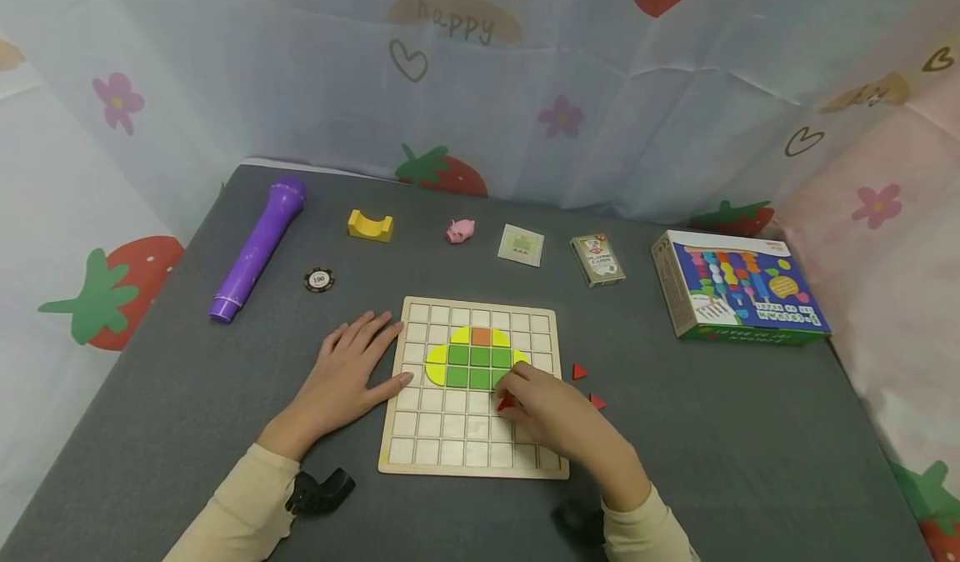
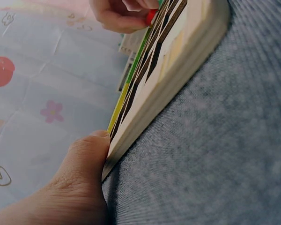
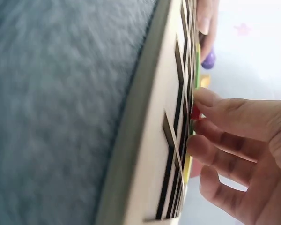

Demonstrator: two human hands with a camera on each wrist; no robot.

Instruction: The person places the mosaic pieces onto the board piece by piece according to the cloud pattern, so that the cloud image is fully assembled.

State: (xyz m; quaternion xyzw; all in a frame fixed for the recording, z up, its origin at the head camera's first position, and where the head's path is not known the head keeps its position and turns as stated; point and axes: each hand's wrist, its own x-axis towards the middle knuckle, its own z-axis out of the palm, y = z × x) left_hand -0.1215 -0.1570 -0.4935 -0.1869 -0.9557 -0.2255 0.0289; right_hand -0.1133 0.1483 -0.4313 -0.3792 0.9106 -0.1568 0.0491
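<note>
A wooden grid board (image 1: 453, 450) lies on the table in the head view. Set in its cells are several green squares (image 1: 479, 355), an orange square (image 1: 482, 337) and yellow rounded pieces (image 1: 437, 365). My left hand (image 1: 337, 383) is spread flat at the board's left edge, its thumb lying over the rim. Over the right half of the board, my right hand (image 1: 555, 412) pinches a red triangle (image 1: 506, 403) between thumb and fingertips, just below the green squares. The right wrist view shows that red triangle (image 3: 195, 112) close against the board, partly hidden by the fingers.
Two loose red triangles (image 1: 579, 371) lie right of the board. Along the back are a purple microphone (image 1: 258, 249), yellow block (image 1: 370, 227), pink pig (image 1: 460, 230), small pattern card (image 1: 521, 245), playing-card box (image 1: 597, 259) and toy box (image 1: 750, 287). A poker chip (image 1: 319, 279) lies left.
</note>
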